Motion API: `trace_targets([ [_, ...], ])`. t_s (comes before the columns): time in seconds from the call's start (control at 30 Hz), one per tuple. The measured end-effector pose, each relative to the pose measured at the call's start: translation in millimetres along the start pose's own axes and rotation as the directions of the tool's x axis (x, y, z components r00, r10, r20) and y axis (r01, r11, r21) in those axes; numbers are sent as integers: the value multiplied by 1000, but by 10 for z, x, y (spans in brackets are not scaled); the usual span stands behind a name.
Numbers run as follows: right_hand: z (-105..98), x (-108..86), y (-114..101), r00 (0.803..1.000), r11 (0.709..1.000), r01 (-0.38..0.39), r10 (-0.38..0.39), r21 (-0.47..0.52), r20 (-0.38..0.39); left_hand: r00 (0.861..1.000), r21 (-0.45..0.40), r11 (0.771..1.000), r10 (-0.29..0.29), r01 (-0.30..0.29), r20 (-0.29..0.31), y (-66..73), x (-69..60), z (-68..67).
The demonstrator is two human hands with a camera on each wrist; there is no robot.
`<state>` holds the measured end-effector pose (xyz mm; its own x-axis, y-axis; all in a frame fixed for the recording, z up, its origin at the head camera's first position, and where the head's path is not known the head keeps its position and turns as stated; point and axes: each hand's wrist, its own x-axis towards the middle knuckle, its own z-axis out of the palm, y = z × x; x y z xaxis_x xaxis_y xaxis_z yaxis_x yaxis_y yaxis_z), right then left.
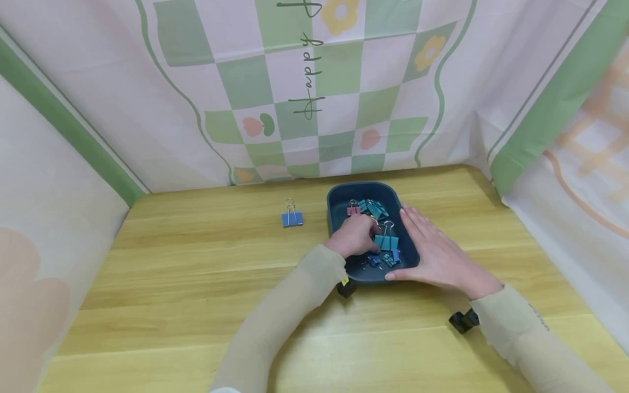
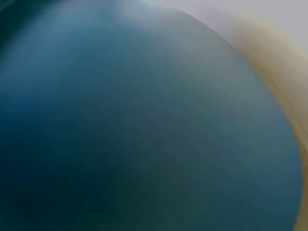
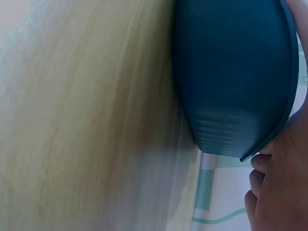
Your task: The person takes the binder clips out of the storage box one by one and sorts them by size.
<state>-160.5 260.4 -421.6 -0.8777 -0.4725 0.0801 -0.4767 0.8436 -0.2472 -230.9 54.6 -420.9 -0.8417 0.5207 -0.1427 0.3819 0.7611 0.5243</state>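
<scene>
Binder clips [image 1: 386, 243] lie beside the left grip [image 1: 355, 236], its hold unclear; the right grip [image 1: 434, 254] spreads against tray [image 1: 361, 191].

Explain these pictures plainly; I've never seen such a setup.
No machine here: a person works bare-handed. The widest picture looks down from the head; the other two look out from the wrists. The left wrist's is mostly blurred blue, and the right wrist's shows the outside of a dark blue tray. That tray stands on a wooden table and holds teal, blue and pink binder clips. A blue clip sits outside, to the tray's left. The left hand reaches in among the clips; whether it grips one is hidden. The right hand rests against the tray's near right corner.
</scene>
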Motion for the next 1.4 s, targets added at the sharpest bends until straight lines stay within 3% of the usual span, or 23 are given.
trace_targets([
  [0.2,-10,-6,4,1000,1000,9,-9,2,2,1000,-20,1000,10,-10,-1,5,-8,-3],
  [0.5,-13,-5,-1,1000,1000,-4,4,7,18,992,-87,988,128,-128,-6,-16,10,10],
  [0.73,-22,-9,-13,1000,1000,-18,18,10,24,975,-201,955,211,-220,-64,-43,-20,-34],
  [0.93,-21,-9,-14,999,1000,-25,24,11,27,951,-123,943,305,-309,-52,-73,-8,-46],
  [1.2,-17,-5,-19,1000,1000,-21,20,11,19,946,-92,942,321,-323,-38,-75,-31,-82],
  [1.4,-21,-12,-19,999,999,-26,26,22,23,931,-113,926,351,-360,-98,-99,-108,-251],
])
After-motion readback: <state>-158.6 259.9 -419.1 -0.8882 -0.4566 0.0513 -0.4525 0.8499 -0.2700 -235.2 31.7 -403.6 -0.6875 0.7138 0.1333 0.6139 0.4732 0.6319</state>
